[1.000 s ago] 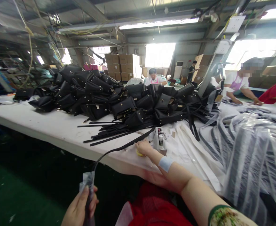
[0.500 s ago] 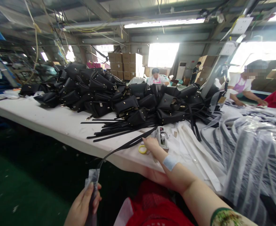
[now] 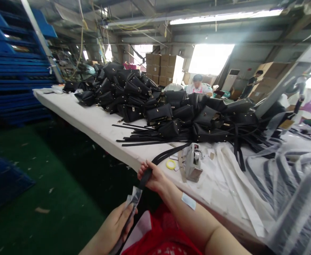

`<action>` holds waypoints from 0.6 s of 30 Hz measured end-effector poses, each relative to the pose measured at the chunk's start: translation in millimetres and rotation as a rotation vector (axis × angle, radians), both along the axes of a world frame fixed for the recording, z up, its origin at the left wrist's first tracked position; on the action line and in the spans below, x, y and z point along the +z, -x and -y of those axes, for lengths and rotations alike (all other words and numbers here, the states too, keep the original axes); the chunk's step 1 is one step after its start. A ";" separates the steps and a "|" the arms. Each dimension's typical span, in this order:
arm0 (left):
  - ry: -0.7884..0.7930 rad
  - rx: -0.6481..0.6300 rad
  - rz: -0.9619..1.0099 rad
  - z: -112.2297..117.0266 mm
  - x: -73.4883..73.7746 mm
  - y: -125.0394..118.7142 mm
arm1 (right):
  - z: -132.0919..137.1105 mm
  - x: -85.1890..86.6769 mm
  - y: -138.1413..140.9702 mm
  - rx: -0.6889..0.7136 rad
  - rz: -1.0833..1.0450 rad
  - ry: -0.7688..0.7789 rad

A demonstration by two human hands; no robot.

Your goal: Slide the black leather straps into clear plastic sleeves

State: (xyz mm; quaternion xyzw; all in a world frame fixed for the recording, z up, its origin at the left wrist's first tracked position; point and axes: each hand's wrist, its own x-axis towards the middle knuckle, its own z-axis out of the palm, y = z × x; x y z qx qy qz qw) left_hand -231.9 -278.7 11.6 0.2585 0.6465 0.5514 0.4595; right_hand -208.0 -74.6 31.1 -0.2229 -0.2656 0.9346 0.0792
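Note:
A long black strap (image 3: 166, 156) runs from the white table (image 3: 91, 122) down over its near edge. My right hand (image 3: 151, 176) is closed round this strap just off the table's edge. Lower down, my left hand (image 3: 116, 225) grips the strap's end together with a clear plastic sleeve (image 3: 134, 195) that covers it. A grey tape dispenser (image 3: 193, 163) and a small yellow tape roll (image 3: 170, 164) sit on the table just beyond my right hand.
Black bags (image 3: 144, 102) are heaped along the table, with loose black straps (image 3: 144, 136) in front. Bagged straps in clear plastic (image 3: 290, 177) lie at right. Blue pallets (image 3: 9, 67) stand left, cardboard boxes (image 3: 163, 67) behind. Other people work across the table (image 3: 197, 85).
My right hand left the yellow tape roll on the table and came back to the edge, closing on the strap. The view swung left; my left hand kept its hold.

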 end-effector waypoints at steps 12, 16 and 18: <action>-0.021 0.186 -0.076 5.3 -11.2 3.0 | 31.6 -9.5 12.9 0.182 -0.031 -0.368; 0.092 0.139 0.013 18.2 -27.6 -0.5 | 3.6 -7.8 18.0 -0.076 0.106 -0.278; 0.102 0.199 0.024 16.9 -30.6 -1.7 | 20.0 -19.6 16.0 -0.039 0.082 -0.399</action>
